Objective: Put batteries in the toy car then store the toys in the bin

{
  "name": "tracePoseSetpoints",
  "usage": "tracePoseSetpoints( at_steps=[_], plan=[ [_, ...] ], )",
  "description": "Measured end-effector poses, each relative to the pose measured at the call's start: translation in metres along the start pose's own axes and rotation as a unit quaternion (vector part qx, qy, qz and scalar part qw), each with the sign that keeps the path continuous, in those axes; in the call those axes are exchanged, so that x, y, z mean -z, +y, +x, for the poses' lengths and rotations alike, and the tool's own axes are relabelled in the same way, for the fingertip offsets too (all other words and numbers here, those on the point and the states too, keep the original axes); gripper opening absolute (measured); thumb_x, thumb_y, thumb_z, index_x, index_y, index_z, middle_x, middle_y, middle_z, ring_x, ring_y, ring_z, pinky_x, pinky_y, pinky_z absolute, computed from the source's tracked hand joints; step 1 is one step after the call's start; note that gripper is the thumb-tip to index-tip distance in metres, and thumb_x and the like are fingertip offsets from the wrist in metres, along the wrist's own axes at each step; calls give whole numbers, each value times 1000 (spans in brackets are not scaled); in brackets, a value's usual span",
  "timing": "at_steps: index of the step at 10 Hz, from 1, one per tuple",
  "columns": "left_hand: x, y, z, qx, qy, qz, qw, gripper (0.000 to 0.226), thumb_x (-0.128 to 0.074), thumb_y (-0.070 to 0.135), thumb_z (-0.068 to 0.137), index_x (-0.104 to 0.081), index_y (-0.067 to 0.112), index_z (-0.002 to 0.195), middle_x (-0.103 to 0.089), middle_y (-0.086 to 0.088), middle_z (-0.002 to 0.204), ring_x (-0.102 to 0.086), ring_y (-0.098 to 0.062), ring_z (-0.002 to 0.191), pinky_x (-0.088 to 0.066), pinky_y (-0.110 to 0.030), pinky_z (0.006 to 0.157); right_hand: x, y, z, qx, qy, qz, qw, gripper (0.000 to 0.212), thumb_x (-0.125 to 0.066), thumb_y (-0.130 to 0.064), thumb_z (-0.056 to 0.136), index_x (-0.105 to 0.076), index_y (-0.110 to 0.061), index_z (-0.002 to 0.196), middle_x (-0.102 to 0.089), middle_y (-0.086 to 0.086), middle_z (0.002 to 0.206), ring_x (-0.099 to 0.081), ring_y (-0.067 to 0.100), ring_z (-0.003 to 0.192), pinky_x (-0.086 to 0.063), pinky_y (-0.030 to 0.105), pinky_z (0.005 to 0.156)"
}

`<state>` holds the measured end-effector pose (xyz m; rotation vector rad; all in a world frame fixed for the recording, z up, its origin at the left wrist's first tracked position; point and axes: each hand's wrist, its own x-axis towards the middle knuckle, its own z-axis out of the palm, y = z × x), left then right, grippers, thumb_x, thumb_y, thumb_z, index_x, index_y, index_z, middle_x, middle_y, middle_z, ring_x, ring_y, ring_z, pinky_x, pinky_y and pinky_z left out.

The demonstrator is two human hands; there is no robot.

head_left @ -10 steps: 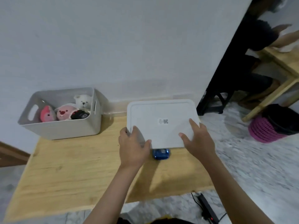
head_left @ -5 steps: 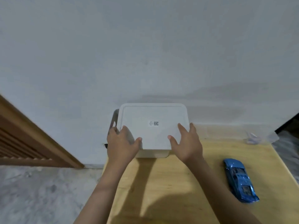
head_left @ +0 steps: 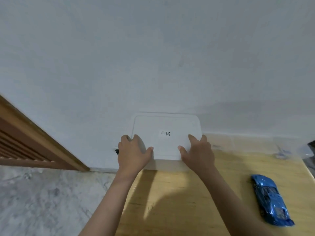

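I am watching both hands curling over the near corners of the white lid (head_left: 166,135), the left hand (head_left: 133,153) and the right hand (head_left: 197,151) each pinching it with thumb on top and fingers wrapping the side edge, presumably to seat it squarely on the bin at the bench's (head_left: 196,193) far left corner against the wall. The blue toy car (head_left: 271,200) is lying uncollected near the bench's right edge, so I judge the lid is going on too early.

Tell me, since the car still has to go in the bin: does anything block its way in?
Yes: the white lid, held by both hands, covers the bin; the blue car lies apart on the table.
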<state>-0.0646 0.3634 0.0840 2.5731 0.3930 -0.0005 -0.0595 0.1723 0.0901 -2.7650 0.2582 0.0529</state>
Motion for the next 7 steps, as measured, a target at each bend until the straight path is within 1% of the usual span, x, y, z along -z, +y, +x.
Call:
tracePoseSetpoints(
  at_steps=[1,2,3,4,5,6,7],
  plan=[
    [-2,-2,0,-14,-3,8,1000,53,-64,50,78,-51,13,114,-36,-11,127,-38,-31,116,-41,-32,73,2,0,-1,-1,-8,1,1000,59,-55,-45,87,-40,-18,137,-38,21,134,-43,37,117,-44,39,86],
    [-1,-2,3,-13,-12,21,1000,55,-64,51,79,-50,12,115,-35,-11,126,-37,-30,116,-44,-33,74,0,3,3,13,-18,-22,1000,59,-54,-47,88,-40,-18,136,-38,21,132,-45,36,116,-45,38,84],
    [-1,4,6,-4,-27,63,998,60,-63,51,81,-48,10,122,-34,-12,127,-36,-31,117,-45,-36,76,1,8,6,35,-24,-21,999,59,-59,-48,85,-45,-15,131,-45,20,121,-53,37,106,-45,37,79],
    [0,10,8,6,-47,104,993,64,-59,50,85,-42,7,130,-32,-14,130,-36,-32,120,-44,-37,81,-3,14,11,52,-1,-11,999,60,-65,-49,80,-48,-12,124,-50,16,109,-58,36,94,-44,34,70],
    [1,14,6,8,-66,126,990,70,-53,48,89,-31,5,139,-28,-17,136,-34,-33,124,-43,-38,88,-9,16,6,59,-4,-24,998,60,-66,-49,79,-52,-8,121,-51,28,117,-61,40,90,-44,34,62],
    [1,12,8,-2,-73,131,989,73,-50,51,90,-27,5,143,-25,-19,141,-32,-35,129,-43,-40,93,-25,27,5,87,29,39,995,62,-61,-48,84,-47,-10,131,-30,35,144,-44,41,127,-50,45,83],
    [9,3,10,23,-57,11,998,72,-56,55,84,-37,9,137,-32,-15,143,-34,-34,132,-40,-43,100,-14,37,1,39,4,202,979,72,-57,-44,88,-27,-13,145,-15,17,156,-2,26,146,-21,39,113]
  ],
)
